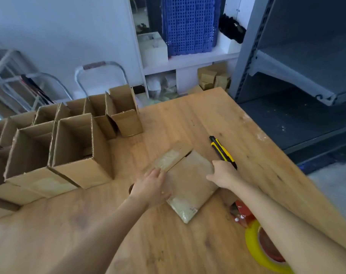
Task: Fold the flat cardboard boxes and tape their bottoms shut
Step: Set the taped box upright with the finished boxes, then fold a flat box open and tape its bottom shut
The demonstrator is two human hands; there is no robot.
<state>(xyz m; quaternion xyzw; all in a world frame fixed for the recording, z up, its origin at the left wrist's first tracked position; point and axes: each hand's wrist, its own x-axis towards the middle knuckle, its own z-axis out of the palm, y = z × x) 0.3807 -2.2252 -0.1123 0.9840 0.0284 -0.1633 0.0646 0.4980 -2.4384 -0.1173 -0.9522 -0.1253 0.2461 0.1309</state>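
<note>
Here, in the head view, a flat box (190,180) lies mid-bench (178,250), not yet folded. The left hand (150,186) rests on its left edge, fingers straight; the right hand (225,175) curls its fingers over the far edge. Several folded boxes (73,147) stand at the left, and the tape dispenser (242,212) lies unused.

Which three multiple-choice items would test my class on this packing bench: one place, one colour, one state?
1. Where is the utility knife? A) inside an upright carton B) on the table by the right hand C) on the shelf
2. What colour is the tape roll? A) yellow B) blue C) white
3. How is the box under the left hand? A) standing open B) lying flat C) torn in two

Key: 1B, it lies on the wood just past the knuckles; 2A, its rim shows yellow; 3B, it lies flat beneath the palm.
</note>
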